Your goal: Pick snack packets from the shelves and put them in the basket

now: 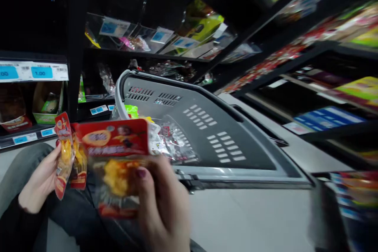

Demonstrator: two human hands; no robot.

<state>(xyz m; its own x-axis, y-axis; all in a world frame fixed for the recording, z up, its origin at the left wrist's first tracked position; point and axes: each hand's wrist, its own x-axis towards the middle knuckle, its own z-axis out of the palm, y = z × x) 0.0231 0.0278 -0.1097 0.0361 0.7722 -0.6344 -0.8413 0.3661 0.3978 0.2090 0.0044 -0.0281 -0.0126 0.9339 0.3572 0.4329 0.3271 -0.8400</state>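
Observation:
My right hand pinches a red-topped snack packet between thumb and fingers, close to the camera. Its clear window shows a yellow-orange piece of food, and its print is blurred. At the left, my left hand is closed on similar snack packets, held upright and overlapping. Behind the right hand's packet stands a grey shopping basket with slotted sides. Inside it lie clear-wrapped goods and a bright green packet, partly hidden by the packet in front.
Dark shelves with price labels run along the back. A low shelf at left holds a green-edged carton. More stocked shelves at the right are smeared by motion, with a blue-and-white label strip. The pale floor shows below the basket.

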